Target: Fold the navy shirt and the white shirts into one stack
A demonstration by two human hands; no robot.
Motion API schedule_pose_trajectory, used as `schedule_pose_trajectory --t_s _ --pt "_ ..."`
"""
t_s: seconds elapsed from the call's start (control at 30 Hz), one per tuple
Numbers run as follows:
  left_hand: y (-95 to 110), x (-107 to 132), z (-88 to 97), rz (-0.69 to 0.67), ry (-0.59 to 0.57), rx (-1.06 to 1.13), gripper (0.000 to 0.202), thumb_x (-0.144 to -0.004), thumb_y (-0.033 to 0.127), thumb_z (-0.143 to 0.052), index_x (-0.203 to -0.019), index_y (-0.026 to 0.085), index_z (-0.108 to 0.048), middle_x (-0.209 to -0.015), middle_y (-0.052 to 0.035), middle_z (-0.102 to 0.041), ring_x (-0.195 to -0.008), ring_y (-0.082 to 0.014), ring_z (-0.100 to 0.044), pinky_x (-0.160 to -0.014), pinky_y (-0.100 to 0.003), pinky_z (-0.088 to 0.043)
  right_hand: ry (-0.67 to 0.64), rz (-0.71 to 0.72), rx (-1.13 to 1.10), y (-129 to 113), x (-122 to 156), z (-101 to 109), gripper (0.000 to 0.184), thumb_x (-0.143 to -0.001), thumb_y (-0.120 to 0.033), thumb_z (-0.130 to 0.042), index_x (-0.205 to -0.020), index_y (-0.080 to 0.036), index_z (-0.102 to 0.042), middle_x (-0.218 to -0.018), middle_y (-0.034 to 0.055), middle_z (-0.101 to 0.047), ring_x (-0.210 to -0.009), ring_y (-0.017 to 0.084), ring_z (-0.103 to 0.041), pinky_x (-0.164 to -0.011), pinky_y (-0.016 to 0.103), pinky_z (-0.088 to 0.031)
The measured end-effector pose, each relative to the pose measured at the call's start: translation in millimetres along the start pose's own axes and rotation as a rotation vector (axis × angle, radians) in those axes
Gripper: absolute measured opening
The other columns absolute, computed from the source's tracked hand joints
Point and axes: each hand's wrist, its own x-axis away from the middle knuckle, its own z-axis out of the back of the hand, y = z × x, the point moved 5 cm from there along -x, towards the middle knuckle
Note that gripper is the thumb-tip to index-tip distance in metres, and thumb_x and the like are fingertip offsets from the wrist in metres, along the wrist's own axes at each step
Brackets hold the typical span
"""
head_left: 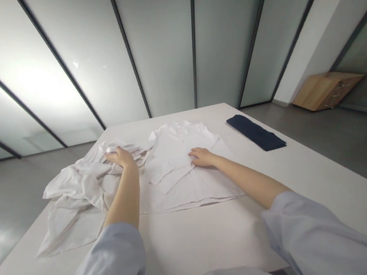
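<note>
A white shirt lies spread on the table in front of me, collar at the far end, with its sleeves folded across the front. My right hand rests on the middle of it, fingers stretched out and holding nothing. To the left is a crumpled heap of white clothing, its folds spilling toward the table's left edge. My left hand is at the heap's far right part, with a bit of white cloth between thumb and fingers. The fingertips are small and partly lost against the fabric.
A folded dark navy cloth lies toward the right edge of the white table. Behind the table stands a frosted glass partition with dark frames. A wooden cabinet is on the floor at the far right.
</note>
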Motion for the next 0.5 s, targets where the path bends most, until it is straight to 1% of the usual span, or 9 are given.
schedule_pose_trajectory --t_s 0.03,0.07,0.1,0.17,0.2,0.27,0.33,0.4,0.5 --pt "5 8 -0.7 -0.048 0.037 -0.080 0.062 -0.093 0.033 -0.033 -0.150 0.013 -0.019 -0.155 -0.0170 -0.028 -0.148 -0.0268 -0.016 -0.118 -0.050 -0.021 -0.002 -0.029 -0.001 -1 0 -2 0.057 -0.091 -0.041 -0.047 -0.144 -0.021 -0.047 -0.156 0.0120 -0.033 -0.143 0.031 -0.028 -0.114 0.050 -0.024" --pt "11 17 -5.7 -0.102 0.044 -0.150 0.063 -0.091 0.032 -0.039 -0.149 0.012 -0.024 -0.154 -0.0173 -0.031 -0.147 -0.0274 -0.019 -0.118 -0.049 -0.021 0.004 -0.053 0.003 -2 0 -5 0.058 -0.093 -0.045 -0.043 -0.147 -0.022 -0.043 -0.158 0.0111 -0.029 -0.145 0.032 -0.024 -0.115 0.053 -0.021" --pt "19 27 -17.1 -0.182 -0.031 -0.232 0.061 -0.089 0.031 -0.043 -0.146 0.012 -0.031 -0.150 -0.0173 -0.038 -0.144 -0.0279 -0.027 -0.117 -0.047 -0.024 0.014 -0.066 0.012 -3 1 -7 0.059 -0.095 -0.047 -0.039 -0.149 -0.023 -0.040 -0.159 0.0101 -0.026 -0.146 0.032 -0.022 -0.115 0.055 -0.019" --pt "31 52 -51.8 -0.361 -0.377 -0.394 0.049 -0.088 0.030 -0.046 -0.135 0.014 -0.048 -0.138 -0.0144 -0.055 -0.134 -0.0266 -0.045 -0.113 -0.043 -0.033 0.033 -0.068 0.036 -2 5 -11 0.060 -0.097 -0.049 -0.033 -0.151 -0.024 -0.036 -0.160 0.0089 -0.024 -0.146 0.031 -0.020 -0.115 0.055 -0.017" --pt "33 66 -68.0 -0.438 -0.558 -0.459 0.046 -0.088 0.030 -0.047 -0.131 0.016 -0.053 -0.134 -0.0126 -0.058 -0.130 -0.0253 -0.049 -0.112 -0.041 -0.034 0.041 -0.065 0.048 -1 7 -12 0.060 -0.097 -0.049 -0.032 -0.151 -0.024 -0.036 -0.160 0.0089 -0.024 -0.146 0.031 -0.020 -0.115 0.055 -0.017" --pt "29 89 -89.3 -0.522 -0.795 -0.593 0.046 -0.090 0.032 -0.047 -0.133 0.016 -0.053 -0.140 -0.0121 -0.054 -0.133 -0.0246 -0.046 -0.113 -0.039 -0.032 0.048 -0.061 0.060 2 12 -14 0.059 -0.097 -0.049 -0.031 -0.150 -0.024 -0.037 -0.159 0.0096 -0.026 -0.146 0.032 -0.022 -0.114 0.056 -0.020" --pt "16 102 -98.6 -0.514 -0.901 -0.733 0.053 -0.092 0.037 -0.046 -0.140 0.014 -0.046 -0.150 -0.0144 -0.042 -0.140 -0.0262 -0.036 -0.114 -0.040 -0.028 0.057 -0.056 0.061 8 17 -14 0.057 -0.098 -0.048 -0.031 -0.149 -0.024 -0.039 -0.159 0.0103 -0.028 -0.145 0.033 -0.024 -0.113 0.057 -0.022" --pt "3 107 -100.9 -0.454 -0.949 -0.840 0.056 -0.096 0.042 -0.038 -0.145 0.014 -0.040 -0.156 -0.0154 -0.033 -0.144 -0.0272 -0.029 -0.115 -0.043 -0.025 0.071 -0.049 0.057 14 22 -13 0.055 -0.098 -0.046 -0.033 -0.148 -0.024 -0.041 -0.158 0.0105 -0.030 -0.145 0.032 -0.025 -0.113 0.058 -0.023" --pt "-8 109 -100.6 -0.424 -0.987 -0.889 0.054 -0.101 0.044 -0.024 -0.146 0.018 -0.038 -0.157 -0.0127 -0.032 -0.145 -0.0250 -0.025 -0.116 -0.045 -0.022 0.101 -0.052 0.046 21 27 -10 0.051 -0.098 -0.042 -0.036 -0.145 -0.024 -0.046 -0.156 0.0102 -0.034 -0.144 0.030 -0.028 -0.112 0.056 -0.025"
